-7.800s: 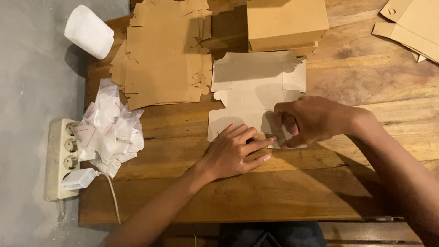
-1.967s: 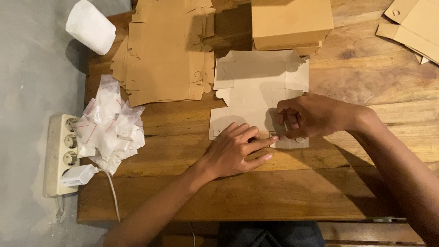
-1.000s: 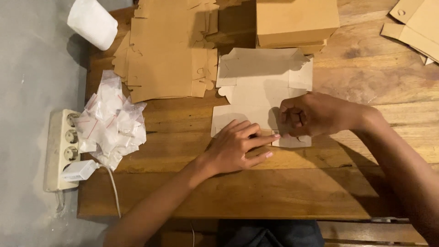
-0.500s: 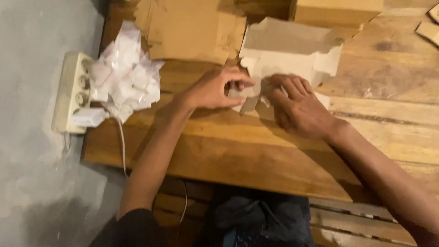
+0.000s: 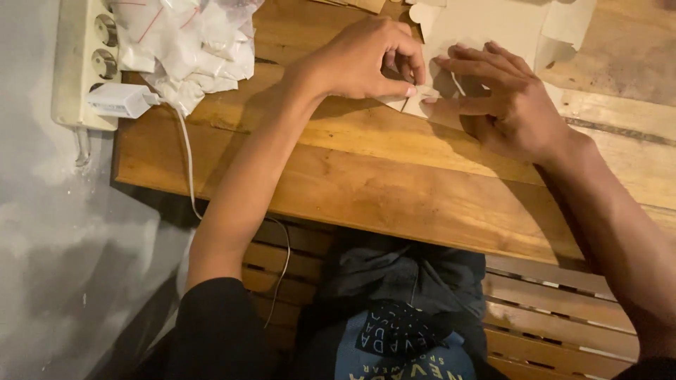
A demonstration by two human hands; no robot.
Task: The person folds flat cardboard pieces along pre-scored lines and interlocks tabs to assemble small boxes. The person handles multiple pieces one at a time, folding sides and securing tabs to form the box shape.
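Cardboard: a pale flat die-cut box blank [image 5: 493,28] lies on the wooden table [image 5: 366,176], its near corner under both hands.
Left hand [image 5: 362,60]: fingers curled narrow, thumb and forefinger pinching a small flap at the blank's near edge.
Right hand [image 5: 503,102]: fingers spread fairly wide and flat, pressing the sheet down just beside the left thumb tip.
Tear risk: the pinched flap looks thin; pulled against the pressing right fingers, it could probably rip or crease off its fold line.
Slip risk: the sheet beyond the fingertips lies loose, so uneven pressure might skew it on the smooth planks.
Snag risk: a white cable [image 5: 186,162] drops off the table edge outside the left forearm; a wide elbow swing could catch it and tug the white charger [image 5: 120,100] from the power strip [image 5: 81,63].
Clutter: a heap of small clear plastic bags [image 5: 190,39] sits beyond the left wrist, close enough to be brushed.
Surface: warm brown planks, worn, with dark marks past the right fingertips.
Room: grey concrete floor [image 5: 63,267] outside the left arm, a slatted wooden bench [image 5: 556,317] below the table; dim, yellowish light.
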